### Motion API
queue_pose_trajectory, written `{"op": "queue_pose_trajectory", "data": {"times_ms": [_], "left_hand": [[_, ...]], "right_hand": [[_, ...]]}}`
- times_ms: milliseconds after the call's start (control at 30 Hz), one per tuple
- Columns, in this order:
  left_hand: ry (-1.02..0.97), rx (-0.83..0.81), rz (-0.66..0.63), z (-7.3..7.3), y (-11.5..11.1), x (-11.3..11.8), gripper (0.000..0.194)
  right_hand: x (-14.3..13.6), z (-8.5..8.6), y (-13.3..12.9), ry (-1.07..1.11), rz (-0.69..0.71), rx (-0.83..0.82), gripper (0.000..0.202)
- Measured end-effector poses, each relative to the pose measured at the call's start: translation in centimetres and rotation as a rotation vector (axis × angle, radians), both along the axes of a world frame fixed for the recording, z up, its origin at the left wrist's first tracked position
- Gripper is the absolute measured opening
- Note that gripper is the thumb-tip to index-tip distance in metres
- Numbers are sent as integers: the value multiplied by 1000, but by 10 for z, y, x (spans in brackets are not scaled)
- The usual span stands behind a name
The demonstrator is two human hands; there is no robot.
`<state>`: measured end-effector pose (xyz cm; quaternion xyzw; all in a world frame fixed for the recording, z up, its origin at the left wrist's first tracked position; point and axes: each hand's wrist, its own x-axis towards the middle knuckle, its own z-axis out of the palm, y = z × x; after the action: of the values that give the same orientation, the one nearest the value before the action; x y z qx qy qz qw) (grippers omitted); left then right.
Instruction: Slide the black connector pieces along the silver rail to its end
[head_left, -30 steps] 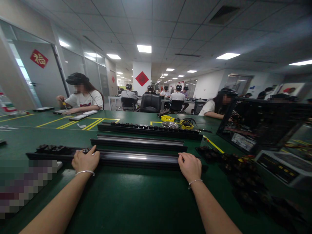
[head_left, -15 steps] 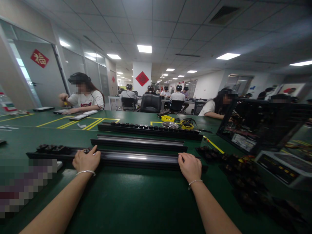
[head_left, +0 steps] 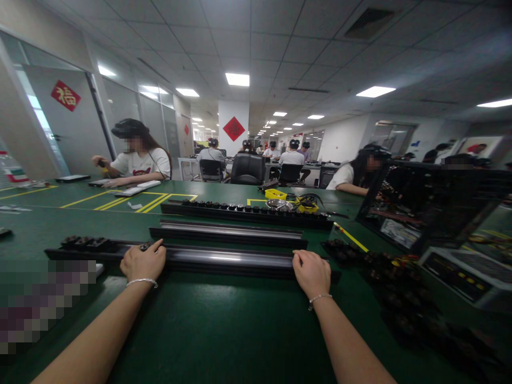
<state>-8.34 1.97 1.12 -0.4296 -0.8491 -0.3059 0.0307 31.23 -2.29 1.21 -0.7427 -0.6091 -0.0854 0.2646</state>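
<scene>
A long black channel rail (head_left: 228, 258) with a shiny inner face lies across the table in front of me. Several small black parts (head_left: 82, 242) sit in its left end. My left hand (head_left: 143, 261) is closed over the rail left of its middle, index finger stretched forward. Under those fingers a small black part (head_left: 144, 246) shows only in part. Near the right end, my right hand (head_left: 314, 273) has its fingers curled over the rail's edge, thumb side inward. The undersides of both hands are hidden.
Behind lie a second black rail (head_left: 232, 231) and a third rail (head_left: 244, 212) filled with small parts. Dark parts are heaped (head_left: 408, 298) at right, near a power supply (head_left: 468, 274) and a computer case (head_left: 424, 213). Co-workers sit across the green table (head_left: 224, 325).
My hands and the rail stay almost in place. At the far left, the co-worker's raised hand has shifted slightly to the left.
</scene>
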Motion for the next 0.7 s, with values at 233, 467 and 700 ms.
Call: {"op": "queue_pose_trajectory", "data": {"times_ms": [233, 467, 700], "left_hand": [[34, 14, -55, -8, 0, -1, 48], [32, -80, -85, 0, -3, -3, 49], [10, -57, -47, 0, -1, -1, 47]], "right_hand": [[1, -1, 0, -7, 7, 10, 33], [1, 0, 0, 3, 8, 0, 33], [1, -2, 1, -10, 6, 8, 33]]}}
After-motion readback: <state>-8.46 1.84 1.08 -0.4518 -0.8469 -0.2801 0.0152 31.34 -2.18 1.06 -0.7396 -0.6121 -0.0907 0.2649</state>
